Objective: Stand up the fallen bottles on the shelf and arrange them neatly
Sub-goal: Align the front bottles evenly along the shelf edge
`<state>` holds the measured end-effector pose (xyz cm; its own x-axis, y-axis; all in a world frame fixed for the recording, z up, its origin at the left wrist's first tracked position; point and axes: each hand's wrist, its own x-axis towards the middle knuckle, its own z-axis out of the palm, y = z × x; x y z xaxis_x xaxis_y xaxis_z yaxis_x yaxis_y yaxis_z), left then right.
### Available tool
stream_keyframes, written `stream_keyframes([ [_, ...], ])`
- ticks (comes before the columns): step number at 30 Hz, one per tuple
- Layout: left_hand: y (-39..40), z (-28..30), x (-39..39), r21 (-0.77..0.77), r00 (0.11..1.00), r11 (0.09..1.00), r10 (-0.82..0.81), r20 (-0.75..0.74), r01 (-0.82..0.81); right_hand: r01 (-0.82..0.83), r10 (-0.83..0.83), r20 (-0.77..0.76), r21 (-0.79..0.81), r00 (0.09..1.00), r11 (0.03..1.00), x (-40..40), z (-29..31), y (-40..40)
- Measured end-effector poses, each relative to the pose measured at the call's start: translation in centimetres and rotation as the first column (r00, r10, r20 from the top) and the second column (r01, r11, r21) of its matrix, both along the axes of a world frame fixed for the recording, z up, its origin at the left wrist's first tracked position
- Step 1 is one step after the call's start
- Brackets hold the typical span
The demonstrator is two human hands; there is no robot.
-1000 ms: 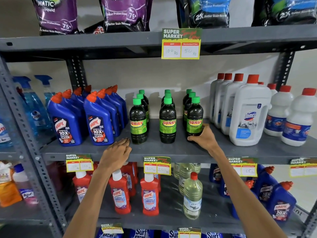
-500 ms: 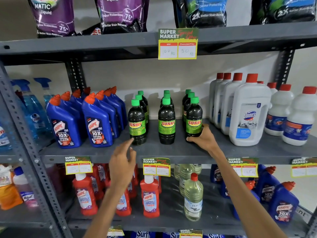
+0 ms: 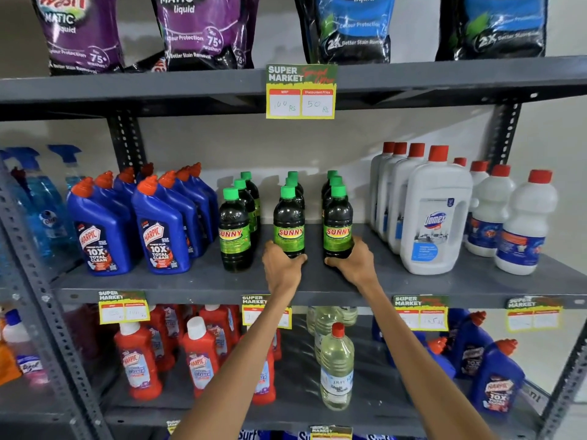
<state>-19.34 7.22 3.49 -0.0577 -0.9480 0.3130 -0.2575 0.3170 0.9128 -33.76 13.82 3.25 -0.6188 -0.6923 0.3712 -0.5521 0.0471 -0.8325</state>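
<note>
Three rows of dark Sunny bottles with green caps stand upright on the middle grey shelf (image 3: 317, 282). My left hand (image 3: 281, 265) grips the base of the front bottle of the middle row (image 3: 289, 222). My right hand (image 3: 354, 262) grips the base of the front bottle of the right row (image 3: 337, 222). The front bottle of the left row (image 3: 234, 230) stands untouched, slightly nearer the shelf's front edge. All bottles in view are upright.
Blue Harpic bottles (image 3: 158, 230) stand left of the Sunny rows; white Domex bottles (image 3: 435, 214) stand to the right. Detergent pouches (image 3: 203, 30) fill the top shelf. Red Harpic bottles (image 3: 200, 357) and a clear bottle (image 3: 336, 366) sit on the lower shelf. Price tags (image 3: 301, 92) hang on shelf edges.
My left hand rose from the shelf's front edge and closed on the middle front Sunny bottle. My right hand stays on the right front bottle. The camera moved closer.
</note>
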Motion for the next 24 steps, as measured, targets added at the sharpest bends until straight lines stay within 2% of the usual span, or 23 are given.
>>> stream_keyframes([
  [7,0.8,-0.5,-0.9,-0.071,0.999,0.997,-0.027,0.029,0.029,0.042,-0.043,-0.017,-0.015,0.999,0.999,0.0,-0.1,0.4],
  [15,1.5,-0.6,-0.7,-0.087,0.999,0.996,0.006,0.040,-0.002,-0.061,0.062,-0.100,0.019,0.993,0.998,-0.1,0.1,0.9],
  [24,1.7,-0.5,-0.3,-0.074,0.999,0.997,-0.013,0.034,0.015,-0.025,0.028,-0.093,0.034,0.995,0.999,0.4,0.2,0.8],
])
